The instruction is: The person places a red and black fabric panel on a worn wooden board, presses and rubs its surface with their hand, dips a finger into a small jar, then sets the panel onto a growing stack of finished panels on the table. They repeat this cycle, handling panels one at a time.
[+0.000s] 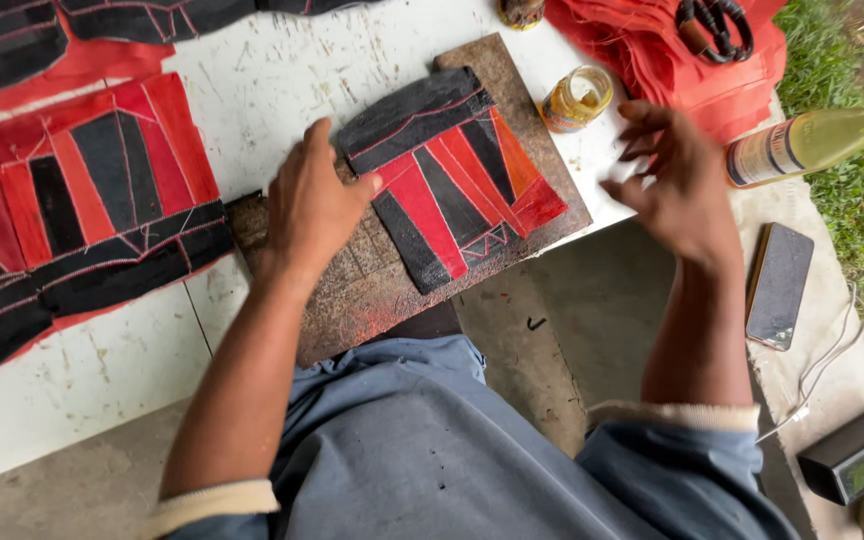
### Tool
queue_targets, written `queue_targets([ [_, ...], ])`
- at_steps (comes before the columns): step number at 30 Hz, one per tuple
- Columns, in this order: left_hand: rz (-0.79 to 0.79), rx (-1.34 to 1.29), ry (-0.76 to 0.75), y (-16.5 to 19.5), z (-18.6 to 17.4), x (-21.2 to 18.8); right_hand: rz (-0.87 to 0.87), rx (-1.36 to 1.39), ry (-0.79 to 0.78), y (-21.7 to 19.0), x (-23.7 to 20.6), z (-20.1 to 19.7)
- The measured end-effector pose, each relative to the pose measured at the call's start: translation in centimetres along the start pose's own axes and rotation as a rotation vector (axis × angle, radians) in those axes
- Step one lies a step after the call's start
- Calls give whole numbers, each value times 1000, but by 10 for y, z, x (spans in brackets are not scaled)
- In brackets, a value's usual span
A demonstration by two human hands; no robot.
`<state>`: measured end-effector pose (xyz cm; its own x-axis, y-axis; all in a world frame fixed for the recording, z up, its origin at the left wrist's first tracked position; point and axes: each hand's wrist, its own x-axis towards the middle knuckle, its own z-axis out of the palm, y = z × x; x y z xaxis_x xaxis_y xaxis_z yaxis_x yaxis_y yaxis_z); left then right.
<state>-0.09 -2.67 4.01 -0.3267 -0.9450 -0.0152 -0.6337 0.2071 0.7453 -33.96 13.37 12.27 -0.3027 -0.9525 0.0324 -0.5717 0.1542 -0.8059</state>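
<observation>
While the left hand [312, 205] is lying flat with its fingers spread out, it is pressing down on the left edge of a patchwork piece made of red and black leather strips [449, 175]. It is not gripping the piece, only touching it with the thumb and fingertips. That patchwork piece is sitting tilted on a worn brown wooden board [372, 290], and the board is lying on a scratched white table [252, 70], sticking out a little over the table's front edge.

The right hand [674, 175] is hanging in the air just past the right side of the board. Its fingers are loose and spread, and it is holding nothing. It is looking blurry. Just beside its fingertips, a small open glass jar with yellow stuff inside [576, 98] is standing on the table.

More red and black patchwork pieces [92, 190] are lying on the left side of the table. A heap of red cloth [672, 50] is sitting at the far right corner. A glass bottle of pale yellow liquid [812, 140] is lying near the grass, and a dark phone [779, 285] is lying on the ground below it.
</observation>
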Motion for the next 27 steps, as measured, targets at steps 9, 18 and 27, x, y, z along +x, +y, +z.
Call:
queue_targets([
  [9, 328, 134, -71, 9, 45, 66, 452, 439, -389, 14, -62, 65],
  [18, 239, 222, -175, 5, 66, 90, 232, -68, -586, -59, -93, 141],
  [27, 280, 234, -154, 3, 72, 96, 148, 16, -632, -58, -95, 135],
])
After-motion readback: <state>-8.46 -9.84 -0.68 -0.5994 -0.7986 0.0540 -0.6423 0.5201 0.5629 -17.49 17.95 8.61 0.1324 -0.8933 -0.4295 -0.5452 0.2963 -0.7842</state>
